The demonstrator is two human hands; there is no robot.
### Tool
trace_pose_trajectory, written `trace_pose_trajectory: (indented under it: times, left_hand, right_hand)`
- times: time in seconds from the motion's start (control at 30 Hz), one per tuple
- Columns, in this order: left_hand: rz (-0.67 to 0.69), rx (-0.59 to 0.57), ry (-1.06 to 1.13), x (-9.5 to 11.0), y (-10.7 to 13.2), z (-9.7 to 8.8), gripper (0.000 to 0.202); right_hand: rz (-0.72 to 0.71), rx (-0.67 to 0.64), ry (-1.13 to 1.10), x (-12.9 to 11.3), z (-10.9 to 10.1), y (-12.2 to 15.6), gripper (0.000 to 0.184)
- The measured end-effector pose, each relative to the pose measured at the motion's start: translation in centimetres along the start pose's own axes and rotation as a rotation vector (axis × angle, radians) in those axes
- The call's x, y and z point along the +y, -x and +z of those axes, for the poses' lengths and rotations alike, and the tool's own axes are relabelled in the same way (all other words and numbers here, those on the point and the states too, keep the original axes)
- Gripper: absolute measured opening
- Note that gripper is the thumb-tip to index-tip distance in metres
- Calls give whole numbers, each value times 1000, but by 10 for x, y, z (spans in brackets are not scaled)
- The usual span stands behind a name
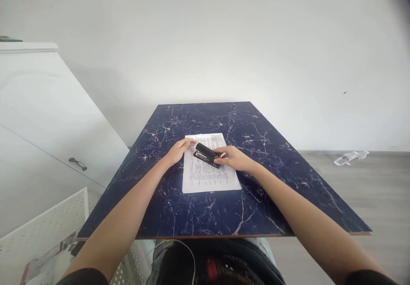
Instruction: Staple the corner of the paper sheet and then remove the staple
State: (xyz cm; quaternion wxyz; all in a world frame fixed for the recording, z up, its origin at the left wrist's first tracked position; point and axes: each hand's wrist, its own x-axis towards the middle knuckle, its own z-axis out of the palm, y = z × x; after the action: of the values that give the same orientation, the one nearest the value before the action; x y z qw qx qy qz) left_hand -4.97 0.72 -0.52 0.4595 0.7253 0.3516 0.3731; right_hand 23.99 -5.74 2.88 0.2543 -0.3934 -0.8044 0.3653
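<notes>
A printed sheet of paper lies in the middle of a dark blue marbled tabletop. On the paper's upper part rests a black stapler with an orange end. My right hand has its fingers closed around the stapler's near right end. My left hand lies on the paper's upper left edge, fingers stretched toward the stapler's far tip and touching the sheet.
A white cabinet with a dark handle stands to the left. A white perforated panel leans below it. On the grey floor at right lies a clear plastic bottle. A plain wall stands behind the table.
</notes>
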Motion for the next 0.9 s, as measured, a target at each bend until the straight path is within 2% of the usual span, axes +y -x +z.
trace_pose_trajectory:
  times: [0.1, 0.27, 0.4, 0.53, 0.63, 0.73, 0.8, 0.9]
  left_hand:
    - [-20, -9, 20, -1, 0, -1, 53]
    - [-33, 3, 47, -1, -1, -1, 52]
    - [-56, 22, 69, -3, -2, -2, 53]
    - [-96, 41, 78, -5, -2, -4, 55]
    - [-87, 46, 104, -5, -2, -3, 56]
    - [-68, 56, 116, -6, -3, -2, 55]
    - [-54, 70, 149, -7, -4, -2, 52]
    - [-56, 85, 192, -7, -3, -4, 45]
  right_hand:
    - [36, 8, -73, 3, -3, 1, 40]
    - [171, -59, -418, 12, -4, 2, 44]
    - [261, -27, -466, 15, -3, 1, 48]
    - [195, -3, -351, 17, -1, 0, 46]
    - [109, 76, -91, 14, 9, -4, 46]
    - [51, 191, 206, 6, 26, -10, 30]
    - [-25, 265, 282, 2, 37, -12, 18]
    - [-132, 356, 304, -1, 44, -9, 36]
